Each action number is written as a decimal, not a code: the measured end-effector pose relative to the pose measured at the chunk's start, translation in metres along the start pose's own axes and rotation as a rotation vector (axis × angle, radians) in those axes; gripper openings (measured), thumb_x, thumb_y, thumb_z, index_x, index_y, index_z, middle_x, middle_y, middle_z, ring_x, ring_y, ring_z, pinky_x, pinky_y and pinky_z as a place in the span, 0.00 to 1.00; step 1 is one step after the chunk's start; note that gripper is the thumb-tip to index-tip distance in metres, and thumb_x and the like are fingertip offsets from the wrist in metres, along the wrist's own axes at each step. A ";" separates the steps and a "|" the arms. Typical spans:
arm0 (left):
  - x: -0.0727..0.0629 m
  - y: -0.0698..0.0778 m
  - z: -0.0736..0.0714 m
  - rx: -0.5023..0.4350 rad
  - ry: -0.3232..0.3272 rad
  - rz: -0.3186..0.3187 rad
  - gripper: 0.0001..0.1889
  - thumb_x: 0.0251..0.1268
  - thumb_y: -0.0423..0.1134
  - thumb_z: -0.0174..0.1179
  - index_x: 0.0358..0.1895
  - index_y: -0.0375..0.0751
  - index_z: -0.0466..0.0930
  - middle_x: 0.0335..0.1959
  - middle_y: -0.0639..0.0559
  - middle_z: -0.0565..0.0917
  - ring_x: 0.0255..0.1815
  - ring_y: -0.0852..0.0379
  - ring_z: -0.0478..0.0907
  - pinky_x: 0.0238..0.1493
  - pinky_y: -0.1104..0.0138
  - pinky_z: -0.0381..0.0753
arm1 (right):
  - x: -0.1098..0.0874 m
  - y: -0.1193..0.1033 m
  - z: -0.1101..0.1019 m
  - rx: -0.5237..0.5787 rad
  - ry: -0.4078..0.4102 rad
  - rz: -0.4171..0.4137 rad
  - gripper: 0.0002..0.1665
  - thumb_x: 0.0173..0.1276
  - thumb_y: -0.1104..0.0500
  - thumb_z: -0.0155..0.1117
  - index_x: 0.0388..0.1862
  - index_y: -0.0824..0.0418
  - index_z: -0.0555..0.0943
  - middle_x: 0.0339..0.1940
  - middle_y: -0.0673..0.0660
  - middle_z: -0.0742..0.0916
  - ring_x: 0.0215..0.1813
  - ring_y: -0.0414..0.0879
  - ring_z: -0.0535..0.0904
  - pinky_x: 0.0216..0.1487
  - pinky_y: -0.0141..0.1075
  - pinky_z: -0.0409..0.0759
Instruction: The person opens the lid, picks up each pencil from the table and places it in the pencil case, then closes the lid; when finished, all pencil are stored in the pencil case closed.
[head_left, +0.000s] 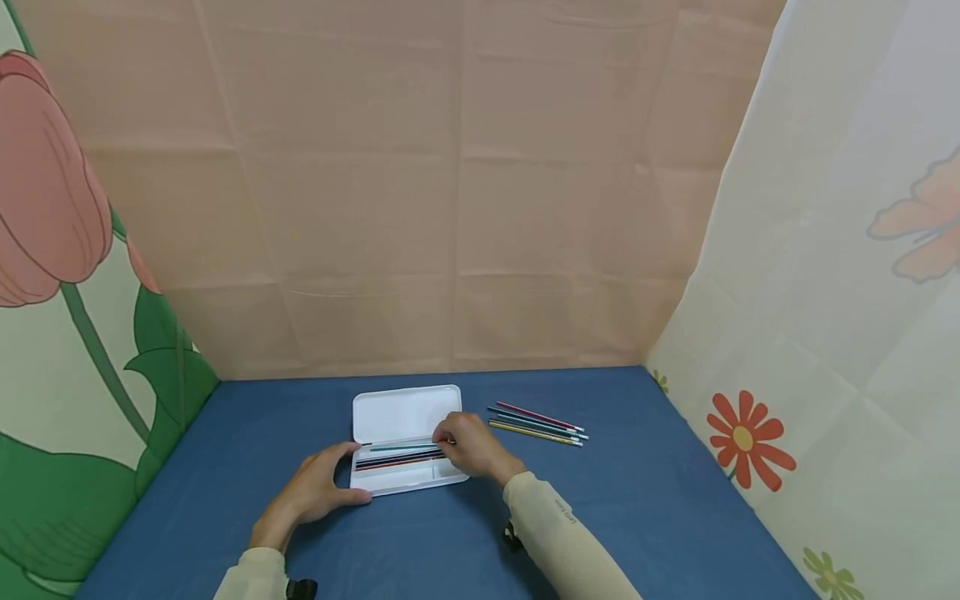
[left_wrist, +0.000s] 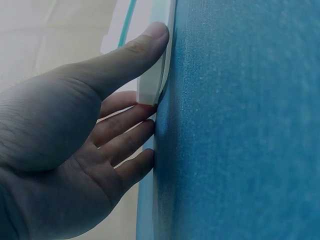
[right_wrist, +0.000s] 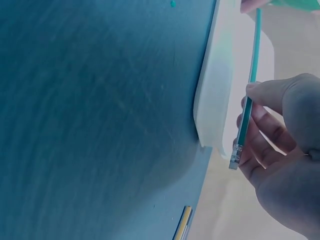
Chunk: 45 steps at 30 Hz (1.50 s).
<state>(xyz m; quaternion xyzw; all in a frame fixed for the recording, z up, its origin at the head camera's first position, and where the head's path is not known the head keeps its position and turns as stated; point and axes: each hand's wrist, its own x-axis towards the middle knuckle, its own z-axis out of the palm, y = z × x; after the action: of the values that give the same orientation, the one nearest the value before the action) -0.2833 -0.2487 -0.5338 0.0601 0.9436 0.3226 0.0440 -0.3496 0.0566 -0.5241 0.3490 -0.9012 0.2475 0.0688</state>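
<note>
A white pencil case (head_left: 405,481) lies on the blue cloth with its lid folded back. Several dark and reddish pencils (head_left: 393,461) lie side by side in its tray. My left hand (head_left: 311,487) holds the case's left end, thumb at the front corner and fingers toward the back, as the left wrist view also shows. Over the right part of the tray, my right hand (head_left: 476,446) pinches a green pencil (right_wrist: 245,120) between thumb and fingers. Its eraser end sticks out past the fingers, and the rest of it points left along the case.
Several more pencils (head_left: 536,423), red, green and yellow among them, lie in a loose group right of the case. Blue cloth (head_left: 637,500) covers the table. A tan backdrop (head_left: 450,208) stands behind, with flowered sheets (head_left: 825,375) at both sides.
</note>
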 end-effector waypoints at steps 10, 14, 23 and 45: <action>-0.001 0.003 -0.001 -0.002 -0.004 -0.005 0.53 0.55 0.53 0.90 0.81 0.34 0.74 0.83 0.27 0.75 0.85 0.22 0.70 0.82 0.27 0.71 | 0.009 -0.002 0.012 0.008 -0.035 0.051 0.08 0.81 0.65 0.71 0.48 0.58 0.95 0.43 0.53 0.93 0.44 0.37 0.85 0.53 0.31 0.89; 0.000 0.003 -0.001 -0.004 -0.006 -0.007 0.53 0.55 0.53 0.89 0.81 0.34 0.74 0.83 0.27 0.74 0.85 0.22 0.69 0.82 0.27 0.71 | 0.011 -0.003 0.016 -0.005 -0.034 0.033 0.08 0.80 0.66 0.72 0.47 0.58 0.96 0.43 0.52 0.94 0.45 0.38 0.86 0.52 0.31 0.90; -0.001 0.003 0.000 -0.009 -0.007 -0.011 0.53 0.55 0.53 0.90 0.81 0.34 0.74 0.83 0.27 0.74 0.85 0.22 0.69 0.82 0.26 0.71 | 0.016 -0.009 0.021 -0.035 -0.043 0.036 0.08 0.79 0.67 0.73 0.47 0.60 0.96 0.42 0.53 0.93 0.45 0.39 0.87 0.53 0.30 0.90; 0.001 0.003 0.000 0.000 -0.004 -0.010 0.53 0.56 0.53 0.89 0.81 0.35 0.74 0.83 0.27 0.75 0.85 0.23 0.70 0.82 0.27 0.71 | 0.023 -0.011 0.029 -0.113 -0.030 0.020 0.07 0.78 0.64 0.75 0.45 0.57 0.97 0.39 0.51 0.93 0.44 0.39 0.84 0.53 0.31 0.87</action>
<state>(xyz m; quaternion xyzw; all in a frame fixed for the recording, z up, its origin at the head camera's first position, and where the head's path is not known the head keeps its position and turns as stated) -0.2840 -0.2465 -0.5319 0.0562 0.9438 0.3221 0.0476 -0.3582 0.0216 -0.5383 0.3392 -0.9182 0.1916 0.0723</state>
